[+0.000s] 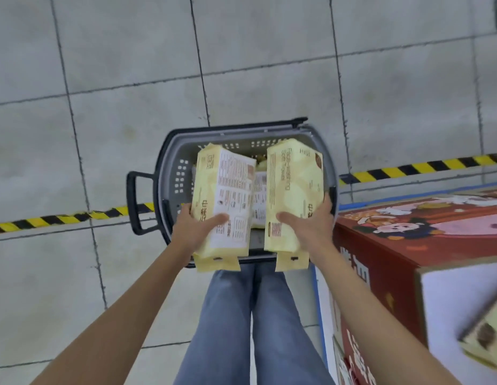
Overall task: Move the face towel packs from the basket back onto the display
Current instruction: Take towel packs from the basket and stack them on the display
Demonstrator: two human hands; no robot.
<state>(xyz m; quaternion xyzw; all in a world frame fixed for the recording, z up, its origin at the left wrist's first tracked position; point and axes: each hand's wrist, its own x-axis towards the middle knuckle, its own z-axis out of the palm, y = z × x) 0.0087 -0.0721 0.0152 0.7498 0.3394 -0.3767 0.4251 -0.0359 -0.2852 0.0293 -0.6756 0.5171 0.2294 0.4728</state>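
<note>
Left hand (198, 229) gripped the near end of the left face towel pack (223, 201). The thumb lay across the printed white label face and the other fingers were wrapped under the pack, mostly hidden. Right hand (308, 226) gripped the near end of the right face towel pack (294, 195). Its thumb was flat on the yellow face and its fingers curled round the pack's right edge. Both packs were held lengthwise, side by side with a gap between them, above the grey shopping basket (180, 173), with their hang-tab ends poking past the basket's near rim.

More packs (260, 190) lay inside the basket, seen through the gap; count unclear. The basket stood on the grey tiled floor (130, 65), with its black handle (133, 201) sticking out from the left rim. Yellow-black hazard tape (61, 218) ran across the floor beside the basket on both sides.

A red printed display carton (408, 232) stood just beside the basket's right rim. A blurred yellow pack (486, 337) showed at the carton's near right corner. Legs in blue jeans (255, 315) stood at the basket's near rim.
</note>
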